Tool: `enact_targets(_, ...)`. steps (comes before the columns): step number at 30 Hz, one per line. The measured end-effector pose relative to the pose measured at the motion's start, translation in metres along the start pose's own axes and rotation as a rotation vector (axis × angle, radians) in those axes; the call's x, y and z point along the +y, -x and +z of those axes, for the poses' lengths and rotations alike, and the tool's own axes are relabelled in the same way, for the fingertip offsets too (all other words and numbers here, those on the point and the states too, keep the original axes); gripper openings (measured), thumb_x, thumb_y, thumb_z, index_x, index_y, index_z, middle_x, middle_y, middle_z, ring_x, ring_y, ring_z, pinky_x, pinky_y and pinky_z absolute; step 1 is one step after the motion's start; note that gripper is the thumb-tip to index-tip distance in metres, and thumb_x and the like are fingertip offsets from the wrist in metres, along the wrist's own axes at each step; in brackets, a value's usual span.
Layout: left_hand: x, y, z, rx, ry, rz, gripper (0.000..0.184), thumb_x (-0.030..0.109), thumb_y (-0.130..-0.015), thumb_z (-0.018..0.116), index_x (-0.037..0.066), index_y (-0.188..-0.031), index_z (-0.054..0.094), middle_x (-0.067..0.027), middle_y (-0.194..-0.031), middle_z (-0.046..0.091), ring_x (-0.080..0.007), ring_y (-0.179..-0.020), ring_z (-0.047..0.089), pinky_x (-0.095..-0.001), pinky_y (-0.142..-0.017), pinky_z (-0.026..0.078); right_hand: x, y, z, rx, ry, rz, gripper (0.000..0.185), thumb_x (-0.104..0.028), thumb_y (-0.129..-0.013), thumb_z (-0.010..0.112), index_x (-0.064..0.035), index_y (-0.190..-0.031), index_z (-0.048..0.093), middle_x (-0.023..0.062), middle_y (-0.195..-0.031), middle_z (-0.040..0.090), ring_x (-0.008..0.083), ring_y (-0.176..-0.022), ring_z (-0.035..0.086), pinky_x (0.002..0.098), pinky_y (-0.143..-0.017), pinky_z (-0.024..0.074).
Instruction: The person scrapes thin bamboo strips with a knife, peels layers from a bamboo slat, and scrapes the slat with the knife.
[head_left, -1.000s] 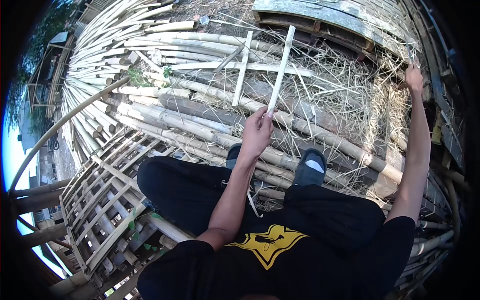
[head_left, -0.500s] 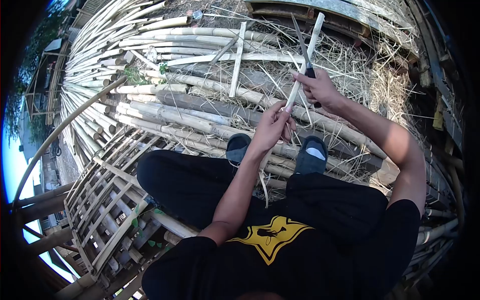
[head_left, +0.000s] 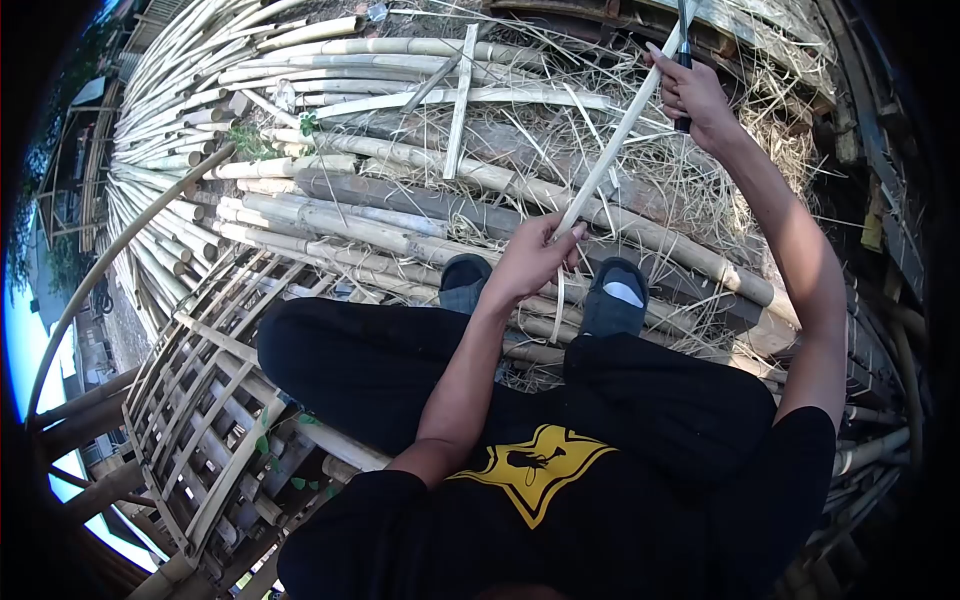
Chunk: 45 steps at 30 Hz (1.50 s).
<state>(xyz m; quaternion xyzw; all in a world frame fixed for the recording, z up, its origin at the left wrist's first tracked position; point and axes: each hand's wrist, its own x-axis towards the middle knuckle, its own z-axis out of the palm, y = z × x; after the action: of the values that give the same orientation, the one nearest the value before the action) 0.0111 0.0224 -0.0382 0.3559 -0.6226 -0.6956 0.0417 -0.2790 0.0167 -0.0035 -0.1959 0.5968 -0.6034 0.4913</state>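
Note:
My left hand point(head_left: 540, 258) is closed around the lower end of a pale bamboo strip point(head_left: 622, 135), just above my sandals. The strip slants up and to the right, away from me. Near its far end my right hand point(head_left: 697, 100) grips a knife point(head_left: 684, 58) by its black handle, with the index finger stretched out toward the strip. The blade lies along or very close to the far part of the strip; I cannot tell whether they touch. A thin curled sliver point(head_left: 560, 300) hangs below my left hand.
Bamboo poles point(head_left: 400, 155) cover the ground before me, strewn with shavings point(head_left: 690, 185) on the right. Another bamboo strip point(head_left: 461, 105) lies across them. At left stands a bamboo lattice point(head_left: 215, 385); a wooden pallet point(head_left: 610, 30) is at the far side.
My right hand and the knife have moved up and to the right, away from my left hand. More of the strip shows between the hands. My left hand has shifted slightly.

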Motion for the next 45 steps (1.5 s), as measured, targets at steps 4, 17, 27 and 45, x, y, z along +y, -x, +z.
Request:
enact_targets(4, -0.014, -0.008, -0.001, 0.06, 0.171, -0.04, 0.026, 0.027, -0.098, 0.053, 0.004, -0.093, 0.061, 0.005, -0.057, 0.046, -0.0021, -0.047, 0.04, -0.0219, -0.041, 0.029, 0.009, 0.011, 0.007, 0.234, 0.142, -0.008, 0.035, -0.039, -0.095, 0.056, -0.0052, -0.104, 0.056, -0.0072, -0.058, 0.034, 0.0021, -0.044, 0.031, 0.0208, -0.04, 0.0239)
enact_targets(17, -0.017, -0.013, -0.006, 0.293, 0.079, -0.003, 0.024, 0.019, -0.096, 0.051, 0.0, -0.087, 0.063, -0.0036, -0.058, 0.059, -0.0094, -0.05, 0.052, -0.028, -0.049, 0.04, 0.075, 0.085, 0.029, -0.553, 1.312, -0.375, 0.027, -0.031, -0.098, 0.044, -0.0049, -0.105, 0.05, 0.0203, -0.061, 0.058, 0.0427, -0.061, 0.058, 0.0517, -0.059, 0.0456)
enact_targets(27, -0.015, -0.01, -0.001, 0.292, 0.18, -0.014, 0.018, 0.015, -0.095, 0.053, 0.001, -0.092, 0.063, -0.0003, -0.061, 0.057, -0.0025, -0.04, 0.04, -0.0203, -0.036, 0.028, 0.091, 0.082, 0.031, -0.546, 1.359, -0.48, 0.034, -0.039, -0.098, 0.041, -0.006, -0.097, 0.05, 0.0198, -0.063, 0.058, 0.0437, -0.065, 0.059, 0.0539, -0.062, 0.0449)
enact_targets(45, -0.012, -0.022, 0.002, 0.384, 0.136, 0.123, 0.021, 0.019, -0.097, 0.053, 0.0, -0.09, 0.061, 0.0027, -0.057, 0.048, -0.0021, -0.044, 0.037, -0.0207, -0.038, 0.028, 0.08, 0.024, 0.007, -0.451, 1.491, -0.757, 0.037, -0.042, -0.095, 0.045, -0.007, -0.086, 0.045, 0.015, -0.058, 0.053, 0.0383, -0.056, 0.055, 0.0462, -0.048, 0.04)
